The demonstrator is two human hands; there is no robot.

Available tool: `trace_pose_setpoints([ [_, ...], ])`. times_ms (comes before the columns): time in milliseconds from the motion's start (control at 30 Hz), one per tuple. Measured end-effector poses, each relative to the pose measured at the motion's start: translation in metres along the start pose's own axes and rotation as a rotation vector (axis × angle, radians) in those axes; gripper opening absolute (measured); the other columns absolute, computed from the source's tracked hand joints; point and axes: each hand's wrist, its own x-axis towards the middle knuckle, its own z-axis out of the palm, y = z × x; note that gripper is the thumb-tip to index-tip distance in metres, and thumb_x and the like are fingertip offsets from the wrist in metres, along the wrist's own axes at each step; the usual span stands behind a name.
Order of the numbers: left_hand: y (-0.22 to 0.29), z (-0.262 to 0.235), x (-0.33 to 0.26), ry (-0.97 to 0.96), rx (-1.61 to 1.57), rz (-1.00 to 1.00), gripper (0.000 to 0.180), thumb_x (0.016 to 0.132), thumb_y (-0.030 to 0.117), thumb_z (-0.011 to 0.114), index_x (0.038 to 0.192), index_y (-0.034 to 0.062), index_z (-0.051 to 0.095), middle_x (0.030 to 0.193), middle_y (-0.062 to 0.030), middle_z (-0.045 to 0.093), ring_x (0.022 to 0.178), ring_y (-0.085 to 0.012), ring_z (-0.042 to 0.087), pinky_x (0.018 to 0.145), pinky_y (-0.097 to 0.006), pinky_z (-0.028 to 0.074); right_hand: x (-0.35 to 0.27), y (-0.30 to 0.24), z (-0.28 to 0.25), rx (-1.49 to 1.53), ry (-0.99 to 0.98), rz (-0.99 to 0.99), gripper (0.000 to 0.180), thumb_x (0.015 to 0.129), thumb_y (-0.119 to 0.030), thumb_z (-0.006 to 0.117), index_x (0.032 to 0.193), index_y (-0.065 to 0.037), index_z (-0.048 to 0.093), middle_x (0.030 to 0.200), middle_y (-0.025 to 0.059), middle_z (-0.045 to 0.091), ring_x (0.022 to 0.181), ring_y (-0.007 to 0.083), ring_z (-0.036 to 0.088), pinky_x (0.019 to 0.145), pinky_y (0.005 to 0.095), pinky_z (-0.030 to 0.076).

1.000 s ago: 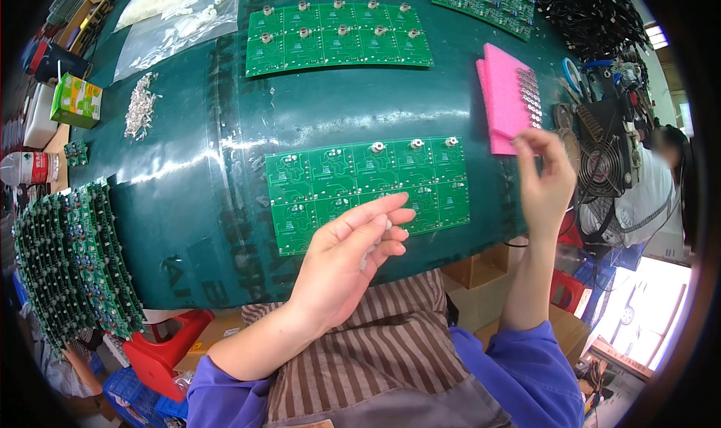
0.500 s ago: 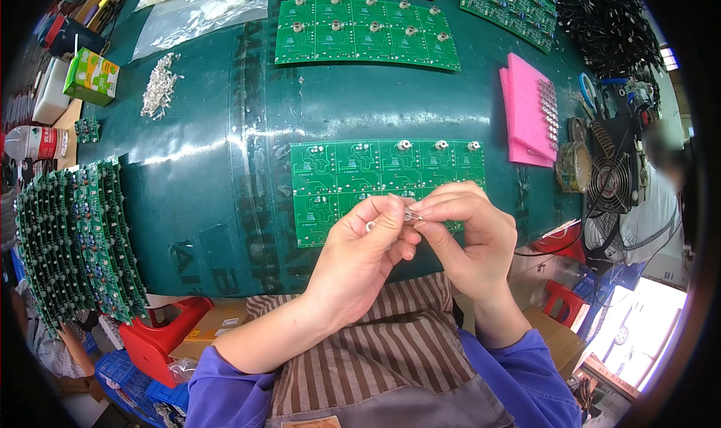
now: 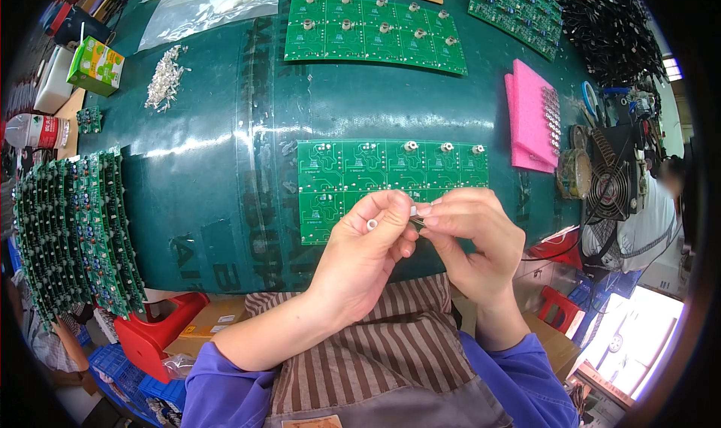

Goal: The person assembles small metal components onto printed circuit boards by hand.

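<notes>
Left hand (image 3: 364, 251) pinched small white components; right hand (image 3: 469, 236) gripped one too, fingertips meeting above green circuit board panel (image 3: 353, 176) on desk (image 3: 210, 195), close for fitting.

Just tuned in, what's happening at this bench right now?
A person is seated at a green-covered table. Both hands meet just above the near circuit board panel: the left hand pinches a small white ring-shaped part and the right hand works small parts at the shared fingertips. Three parts sit on the panel's far row. A pink foam block lies to the right.
</notes>
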Motion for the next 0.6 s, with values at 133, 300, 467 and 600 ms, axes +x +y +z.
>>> trace_pose_setpoints([
  [133, 0.0, 0.002, -0.001, 0.031, 0.022, -0.009, 0.018, 0.09, 0.028, 0.058, 0.089, 0.0102, 0.056, 0.082, 0.0028, 0.057, 0.069, -0.0049, 0.051, 0.059, -0.02, 0.041, -0.001, 0.001, 0.0, -0.005, 0.028, 0.001, 0.02, 0.065, 0.004, 0.074, 0.081, -0.003, 0.066, 0.083, 0.0059, 0.068, 0.076, 0.021, 0.064, 0.067, 0.0289, 0.048],
  [300, 0.004, 0.003, -0.002, 0.042, 0.034, -0.017, 0.015, 0.09, 0.024, 0.059, 0.09, 0.0096, 0.057, 0.081, 0.0031, 0.057, 0.067, -0.0048, 0.052, 0.056, -0.019, 0.04, -0.001, 0.003, 0.002, 0.009, 0.059, 0.006, 0.02, 0.064, 0.004, 0.074, 0.08, -0.003, 0.066, 0.083, 0.0055, 0.067, 0.076, 0.0212, 0.063, 0.067, 0.0288, 0.048],
  [467, 0.007, 0.004, -0.009, 0.029, 0.065, -0.085, 0.028, 0.091, 0.023, 0.057, 0.111, 0.0038, 0.057, 0.088, -0.0004, 0.059, 0.061, -0.0046, 0.046, 0.05, -0.017, 0.037, -0.003, 0.002, 0.003, 0.001, 0.027, 0.003, 0.019, 0.064, 0.003, 0.074, 0.081, -0.005, 0.068, 0.083, 0.0049, 0.067, 0.078, 0.0209, 0.062, 0.067, 0.0288, 0.048],
  [600, 0.012, 0.006, -0.013, 0.074, 0.098, -0.098, 0.037, 0.093, 0.026, 0.054, 0.12, 0.0011, 0.052, 0.095, -0.0045, 0.06, 0.059, -0.0047, 0.043, 0.047, -0.017, 0.034, 0.001, 0.005, 0.006, -0.021, 0.014, -0.026, 0.019, 0.065, 0.003, 0.072, 0.082, -0.006, 0.068, 0.081, 0.0043, 0.067, 0.077, 0.0205, 0.062, 0.068, 0.0288, 0.048],
])
